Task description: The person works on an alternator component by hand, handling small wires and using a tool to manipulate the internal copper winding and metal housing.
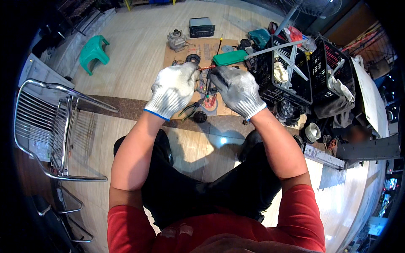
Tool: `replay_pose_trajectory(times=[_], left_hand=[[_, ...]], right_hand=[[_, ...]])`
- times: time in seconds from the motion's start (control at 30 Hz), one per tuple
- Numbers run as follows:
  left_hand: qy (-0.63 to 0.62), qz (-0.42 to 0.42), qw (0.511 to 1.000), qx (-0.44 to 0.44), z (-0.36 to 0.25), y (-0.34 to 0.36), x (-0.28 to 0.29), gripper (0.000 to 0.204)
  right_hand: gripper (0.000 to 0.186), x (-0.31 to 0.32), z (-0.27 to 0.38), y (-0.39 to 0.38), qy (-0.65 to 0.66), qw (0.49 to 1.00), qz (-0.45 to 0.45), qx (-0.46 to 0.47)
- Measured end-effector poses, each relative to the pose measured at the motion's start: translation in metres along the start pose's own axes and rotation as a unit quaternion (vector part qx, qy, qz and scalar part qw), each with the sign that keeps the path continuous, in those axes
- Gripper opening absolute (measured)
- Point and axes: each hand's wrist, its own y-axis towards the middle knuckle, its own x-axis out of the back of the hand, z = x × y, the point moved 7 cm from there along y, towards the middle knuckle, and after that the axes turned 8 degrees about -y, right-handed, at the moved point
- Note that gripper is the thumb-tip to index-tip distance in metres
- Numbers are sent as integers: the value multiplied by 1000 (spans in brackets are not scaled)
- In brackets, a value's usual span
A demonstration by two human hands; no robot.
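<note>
Both my hands wear white knit gloves and meet over a cardboard sheet (205, 47) on the floor. My left hand (174, 87) is closed, and so is my right hand (238, 86), whose glove has dark, dirty fingers. Between their fingertips stretches a thin red-orange strand (206, 67), possibly a wire; its ends are hidden in the gloves. Below them lie green-handled pliers (190, 108), red-handled tools (208, 102) and a round black part (200, 117). Beyond are a black ring (193, 59), a metal motor-like part (177, 41) and a long green case (230, 57).
A boxy car stereo (201, 28) sits at the far edge. Black plastic crates (291, 90) full of parts stand right, near a white fan wheel (312, 132). Left are a green stool (93, 52) and a metal chair (63, 126). A standing fan (314, 6) rises far right.
</note>
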Motion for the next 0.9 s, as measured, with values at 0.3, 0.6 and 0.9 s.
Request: replay_pose_trajectory(times=[0.3,0.6,0.9], left_hand=[[59,74,983,-158,-19,-9,-6,19],[-141,75,986,-49,-6,0,6,29],[-115,0,987,114,8,-2,12,30]], right_hand=[[20,6,-18,4,25,998,36,39],[29,-30,-42,2,275,951,118,-77],[27,-20,-12,4,179,981,51,-51]])
